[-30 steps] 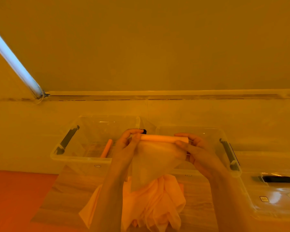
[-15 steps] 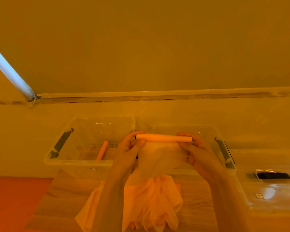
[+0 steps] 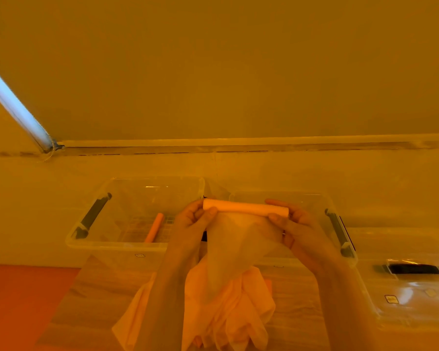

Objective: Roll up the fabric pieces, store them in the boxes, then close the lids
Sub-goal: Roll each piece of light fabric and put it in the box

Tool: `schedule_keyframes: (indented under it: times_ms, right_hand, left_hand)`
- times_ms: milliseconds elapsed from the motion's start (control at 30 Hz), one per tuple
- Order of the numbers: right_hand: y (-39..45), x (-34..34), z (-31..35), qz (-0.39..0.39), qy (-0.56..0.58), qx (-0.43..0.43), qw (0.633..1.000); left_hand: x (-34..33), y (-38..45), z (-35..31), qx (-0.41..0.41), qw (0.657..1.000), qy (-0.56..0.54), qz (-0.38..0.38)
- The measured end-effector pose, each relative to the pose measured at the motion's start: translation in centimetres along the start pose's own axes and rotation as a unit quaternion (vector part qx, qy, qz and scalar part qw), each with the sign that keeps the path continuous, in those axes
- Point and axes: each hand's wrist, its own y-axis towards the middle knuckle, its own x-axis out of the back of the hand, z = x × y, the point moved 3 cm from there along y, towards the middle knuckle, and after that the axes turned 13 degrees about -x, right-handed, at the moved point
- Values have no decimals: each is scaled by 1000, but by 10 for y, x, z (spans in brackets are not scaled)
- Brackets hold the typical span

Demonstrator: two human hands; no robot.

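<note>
I hold a half-rolled piece of sheer fabric up in front of me. Its rolled part (image 3: 243, 208) forms a tight orange tube lying level between my hands. My left hand (image 3: 193, 224) pinches the tube's left end and my right hand (image 3: 294, 226) pinches its right end. The loose fabric tail (image 3: 233, 252) hangs down onto a heap of fabric pieces (image 3: 228, 310) on the wooden table (image 3: 91, 295). A clear left box (image 3: 117, 244) stands open with one finished roll (image 3: 154, 227) inside. The clear right box (image 3: 314, 198) stands open behind my hands.
A clear lid with a black handle (image 3: 413, 269) lies on the table at the right. Both boxes have dark side latches. A pale wall rises behind the boxes, with a ledge and a light tube (image 3: 13, 107) at the upper left. Orange floor (image 3: 15, 300) shows at the lower left.
The roll has grown thicker and longer as my hands turned it, and the hanging tail has shortened. The view shifted slightly; the boxes did not move.
</note>
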Motion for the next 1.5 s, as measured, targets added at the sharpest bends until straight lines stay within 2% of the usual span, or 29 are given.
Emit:
schedule_keyframes:
  times_ms: [233, 400, 700, 867, 1000, 1200, 1333, 1500]
  right_hand:
    - [-8, -3, 4, -5, -34, -15, 999]
    - [-9, -5, 5, -1, -19, -17, 1000]
    - [-9, -5, 4, -33, -16, -19, 999]
    - [-13, -8, 4, -12, -18, -16, 1000]
    - [-14, -7, 2, -10, -18, -20, 1000]
    - [-13, -8, -1, -12, -7, -32, 999]
    - [-11, -10, -1, -21, 9, -28, 999]
    - [-6, -9, -5, -43, -12, -48, 998]
  left_hand:
    - [-1, -1, -2, -12, 1000, -2, 14]
    - [2, 0, -1, -14, 999, -9, 33]
    - [3, -3, -5, -18, 998, 63, -16]
    - [4, -6, -8, 16, 1000, 8, 0]
    - [3, -10, -11, 12, 1000, -7, 16]
    - [8, -9, -5, 9, 1000, -5, 6]
    - [11, -9, -4, 27, 999, -10, -30]
    - [14, -9, -3, -2, 998, 45, -32]
